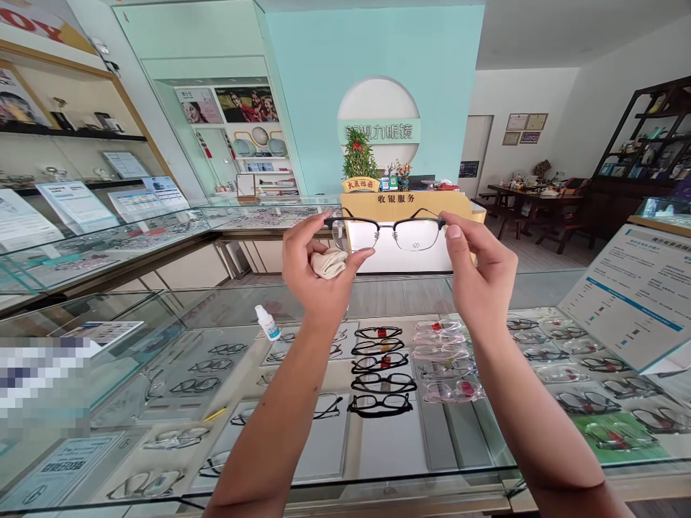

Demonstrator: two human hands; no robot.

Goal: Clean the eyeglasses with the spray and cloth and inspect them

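Note:
Raised above the glass counter, a pair of eyeglasses (386, 227) with a black upper rim and clear lenses is held level between both hands. My left hand (322, 262) pinches its left end at the hinge, and a crumpled pale cloth (329, 264) is tucked in the same palm. At the right hinge my right hand (482, 262) is closed, thumb and forefinger on the frame. The temples extend away from me. Below and left of my left hand, a small white spray bottle (268, 324) stands on the counter top.
Under the glass counter (378, 450) lie several rows of eyeglasses (381, 404). A tilted printed sign (637, 295) stands at the right. Another display case (162, 234) runs along the left, and a wooden cashier desk (432, 203) is ahead.

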